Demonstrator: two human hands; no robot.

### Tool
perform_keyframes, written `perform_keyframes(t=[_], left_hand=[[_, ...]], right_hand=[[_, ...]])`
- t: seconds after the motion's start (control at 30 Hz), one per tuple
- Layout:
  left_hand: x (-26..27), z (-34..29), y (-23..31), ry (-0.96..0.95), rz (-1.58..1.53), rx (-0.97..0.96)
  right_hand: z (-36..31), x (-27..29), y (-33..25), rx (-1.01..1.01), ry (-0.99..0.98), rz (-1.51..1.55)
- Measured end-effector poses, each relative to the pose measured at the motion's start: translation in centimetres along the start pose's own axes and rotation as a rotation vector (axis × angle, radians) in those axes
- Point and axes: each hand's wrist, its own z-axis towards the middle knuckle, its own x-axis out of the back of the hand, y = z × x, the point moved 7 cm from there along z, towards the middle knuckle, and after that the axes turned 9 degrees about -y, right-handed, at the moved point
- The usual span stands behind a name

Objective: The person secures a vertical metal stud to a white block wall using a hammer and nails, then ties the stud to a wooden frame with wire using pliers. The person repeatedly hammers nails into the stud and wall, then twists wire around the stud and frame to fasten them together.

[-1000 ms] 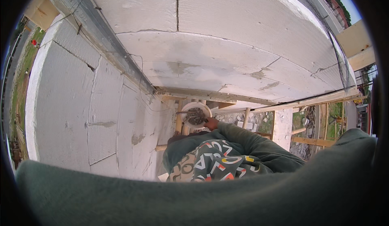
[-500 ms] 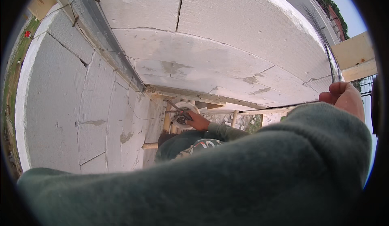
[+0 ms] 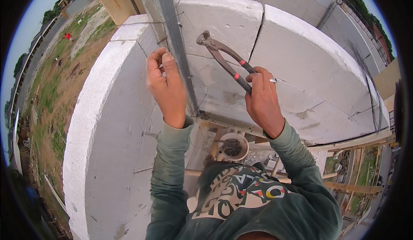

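My right hand (image 3: pixel 264 100), a ring on one finger, grips the black handles of rusty end-cutting pincers (image 3: pixel 221 52). Their handles carry red bands, and their jaws point up and left in front of the white block wall (image 3: pixel 297 50). My left hand (image 3: pixel 167 85) is raised beside the grey metal post (image 3: pixel 165 14), thumb and fingers closed together. Whatever is between those fingertips is too small to make out. Thin tie wire (image 3: pixel 183 16) runs around the post just above the left hand, and a loose strand hangs lower down.
A second block wall (image 3: pixel 103 80) meets the post from the left. Below, a round bucket (image 3: pixel 245 151) with dark contents stands among wooden poles. A bundle of thin wires (image 3: pixel 365 76) hangs over the right wall. Grassy ground lies far below on the left.
My left arm, which reached across to the wire bundle at the right, is back beside the post. My right hand has risen from the bucket with the pincers.
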Motion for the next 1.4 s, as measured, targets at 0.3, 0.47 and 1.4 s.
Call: perform_keyframes(t=[0.3,0.47,1.4], left_hand=[[-3.7,2.8,-5.5,-0.071,-0.250,0.118],[-4.1,3.3,-5.1,-0.069,-0.299,0.059],[-7.1,1.7,-6.1,-0.360,-1.016,0.265]], right_hand=[[6.1,-0.3,-4.3,-0.023,-0.131,-0.218],[7.7,0.4,-3.9,-0.157,-0.439,-0.119],[7.1,-6.0,-3.8,-0.349,-0.494,0.726]])
